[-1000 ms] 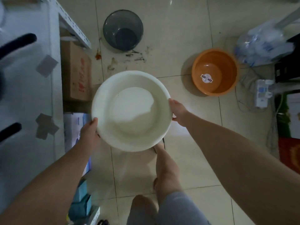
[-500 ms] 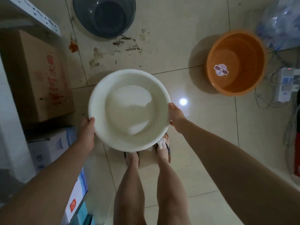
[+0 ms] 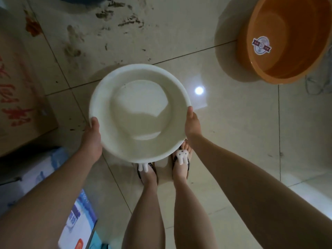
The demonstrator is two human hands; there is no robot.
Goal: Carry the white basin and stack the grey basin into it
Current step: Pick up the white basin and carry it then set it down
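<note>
Glossy pale tiled floor — dark smudges, perhaps dirt — reflecting a bright light spot.

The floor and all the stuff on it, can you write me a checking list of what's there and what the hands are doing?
Surface: tiled floor, dirty smudges at the far side, a bright light spot.
Job's things: white basin empty, held level above the feet; grey basin only a dark sliver at the top edge.
Clutter: orange basin with a sticker; cardboard box; blue-and-white box.
Hands: left hand and right hand grip opposite sides of the white basin's rim.
Cables: thin wires beside the orange basin.
Surroundings: nothing seen.
</note>
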